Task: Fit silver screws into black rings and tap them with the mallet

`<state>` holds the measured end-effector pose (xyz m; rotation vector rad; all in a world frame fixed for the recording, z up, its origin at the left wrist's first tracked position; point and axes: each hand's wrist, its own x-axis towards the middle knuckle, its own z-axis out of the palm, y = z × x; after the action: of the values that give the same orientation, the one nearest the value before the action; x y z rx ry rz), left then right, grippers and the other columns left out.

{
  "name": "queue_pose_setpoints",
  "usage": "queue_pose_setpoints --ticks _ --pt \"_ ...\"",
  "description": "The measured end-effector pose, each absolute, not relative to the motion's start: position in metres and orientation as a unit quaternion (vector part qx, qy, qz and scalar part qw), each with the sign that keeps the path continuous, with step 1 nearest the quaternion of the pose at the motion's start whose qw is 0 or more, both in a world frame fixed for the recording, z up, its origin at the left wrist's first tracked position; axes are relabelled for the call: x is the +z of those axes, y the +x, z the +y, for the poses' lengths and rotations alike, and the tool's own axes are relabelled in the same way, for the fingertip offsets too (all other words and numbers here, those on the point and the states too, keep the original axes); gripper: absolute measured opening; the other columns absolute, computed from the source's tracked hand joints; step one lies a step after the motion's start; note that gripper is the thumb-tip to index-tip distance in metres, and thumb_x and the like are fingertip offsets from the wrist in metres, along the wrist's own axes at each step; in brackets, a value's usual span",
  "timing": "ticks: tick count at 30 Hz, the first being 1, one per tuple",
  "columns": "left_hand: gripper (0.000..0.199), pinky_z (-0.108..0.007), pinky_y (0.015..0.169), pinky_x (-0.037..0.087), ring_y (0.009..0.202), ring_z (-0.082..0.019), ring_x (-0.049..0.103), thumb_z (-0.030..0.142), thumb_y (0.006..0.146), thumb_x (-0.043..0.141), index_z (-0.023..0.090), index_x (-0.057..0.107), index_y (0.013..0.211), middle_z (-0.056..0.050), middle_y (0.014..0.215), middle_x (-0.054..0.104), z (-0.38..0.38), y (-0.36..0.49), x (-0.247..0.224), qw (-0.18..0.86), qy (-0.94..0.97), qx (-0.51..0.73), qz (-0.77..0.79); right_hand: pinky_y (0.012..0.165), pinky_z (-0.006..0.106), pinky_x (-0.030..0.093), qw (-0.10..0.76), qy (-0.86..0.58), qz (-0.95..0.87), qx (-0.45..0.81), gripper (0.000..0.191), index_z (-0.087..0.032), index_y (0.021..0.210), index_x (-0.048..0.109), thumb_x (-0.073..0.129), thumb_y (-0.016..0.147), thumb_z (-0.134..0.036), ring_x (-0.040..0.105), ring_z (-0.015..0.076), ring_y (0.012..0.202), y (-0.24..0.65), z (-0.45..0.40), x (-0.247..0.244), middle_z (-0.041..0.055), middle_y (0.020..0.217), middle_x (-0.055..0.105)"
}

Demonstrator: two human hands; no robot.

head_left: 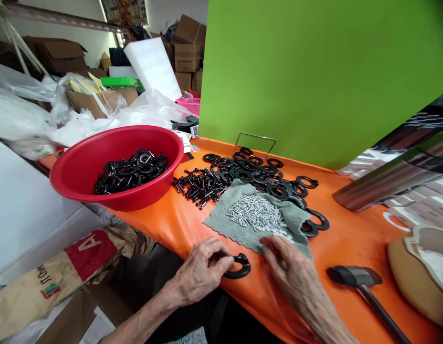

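Observation:
My left hand (206, 267) pinches a black ring (239, 273) with a knobbed end, at the front edge of the orange table. To its right, my right hand (291, 267) hovers by the near edge of a grey-green cloth (221, 219), fingers curled and their tips partly hidden; whether it holds anything is not clear. Many small silver pins (256, 212) are heaped on the cloth. Behind and left of the cloth is a pile of black pins (203, 185). Black rings (259, 174) lie scattered behind the cloth and along its right side.
A red basin (74, 177) with black assembled parts stands at the left. On the right are a mallet (359, 277), a tan container (404, 258) and a shiny metal cylinder (382, 179). A green panel (296, 81) rises behind the orange table (164, 220).

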<state>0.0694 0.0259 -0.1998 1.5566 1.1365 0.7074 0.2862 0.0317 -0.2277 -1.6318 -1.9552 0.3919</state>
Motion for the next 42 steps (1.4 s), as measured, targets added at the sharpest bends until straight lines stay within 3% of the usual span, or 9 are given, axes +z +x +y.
queue_pose_setpoints --ticks 5,7,11,16,21,30,36,42 --pt "0.014 -0.023 0.060 0.037 0.063 -0.011 0.048 0.025 0.082 0.054 0.014 0.060 0.076 0.001 0.069 0.055 0.025 0.067 -0.197 0.581 0.598 0.296 0.466 0.060 0.025 0.055 0.414 -0.606 -0.557 0.388 0.030 -0.021 0.092 0.063 0.058 0.084 -0.049 0.064 0.0158 0.061 0.269 0.001 -0.204 0.0006 0.067 0.066" --pt "0.015 -0.023 0.060 0.037 0.063 -0.012 0.049 0.026 0.082 0.055 0.014 0.060 0.075 0.001 0.068 0.055 0.025 0.068 -0.196 0.591 0.589 0.293 0.467 0.058 0.023 0.054 0.461 -0.596 -0.500 0.428 0.031 -0.021 0.089 0.065 0.065 0.078 -0.050 0.063 0.0148 0.059 0.255 -0.010 -0.197 0.0005 0.065 0.065" --pt "0.017 -0.024 0.061 0.037 0.064 -0.012 0.048 0.028 0.082 0.053 0.014 0.061 0.076 0.001 0.069 0.056 0.026 0.069 -0.194 0.596 0.588 0.281 0.470 0.061 0.022 0.052 0.500 -0.628 -0.454 0.387 0.030 -0.023 0.088 0.066 0.067 0.076 -0.050 0.059 0.0125 0.060 0.236 -0.022 -0.201 -0.0005 0.069 0.063" --pt "0.018 -0.023 0.059 0.036 0.062 -0.011 0.048 0.027 0.084 0.053 0.013 0.061 0.076 0.001 0.068 0.057 0.023 0.068 -0.193 0.583 0.600 0.276 0.474 0.057 0.020 0.052 0.451 -0.642 -0.511 0.351 0.031 -0.023 0.089 0.067 0.061 0.081 -0.052 0.060 0.0122 0.058 0.242 -0.029 -0.213 0.0003 0.069 0.063" --pt "0.016 -0.022 0.057 0.034 0.059 -0.010 0.044 0.023 0.085 0.054 0.014 0.061 0.074 0.001 0.068 0.055 0.020 0.069 -0.193 0.501 0.653 0.282 0.492 0.050 0.019 0.051 0.437 -0.626 -0.570 0.304 0.025 -0.023 0.084 0.066 0.058 0.085 -0.047 0.060 0.0121 0.053 0.246 -0.029 -0.211 -0.0001 0.066 0.065" --pt "0.010 -0.024 0.063 0.038 0.060 -0.010 0.044 0.014 0.086 0.055 0.014 0.060 0.078 0.002 0.073 0.053 0.014 0.072 -0.195 0.401 0.722 0.286 0.486 0.056 0.016 0.053 0.402 -0.600 -0.671 0.168 0.016 -0.022 0.084 0.064 0.056 0.090 -0.035 0.064 0.0108 0.054 0.243 -0.028 -0.216 -0.0023 0.067 0.068" --pt "0.011 -0.024 0.065 0.043 0.064 -0.012 0.049 0.012 0.087 0.051 0.016 0.059 0.081 0.000 0.078 0.054 0.007 0.074 -0.201 0.371 0.743 0.292 0.473 0.062 0.016 0.053 0.418 -0.578 -0.684 0.152 0.009 -0.023 0.089 0.062 0.056 0.091 -0.029 0.068 0.0107 0.065 0.241 -0.030 -0.229 -0.0026 0.078 0.070" --pt "0.015 -0.027 0.074 0.044 0.079 -0.016 0.054 0.012 0.091 0.047 0.017 0.059 0.084 -0.003 0.083 0.055 0.007 0.072 -0.203 0.354 0.766 0.299 0.446 0.057 0.018 0.055 0.427 -0.579 -0.669 0.184 0.014 -0.022 0.085 0.062 0.055 0.091 -0.033 0.067 0.0125 0.060 0.242 -0.026 -0.230 -0.0009 0.072 0.069"
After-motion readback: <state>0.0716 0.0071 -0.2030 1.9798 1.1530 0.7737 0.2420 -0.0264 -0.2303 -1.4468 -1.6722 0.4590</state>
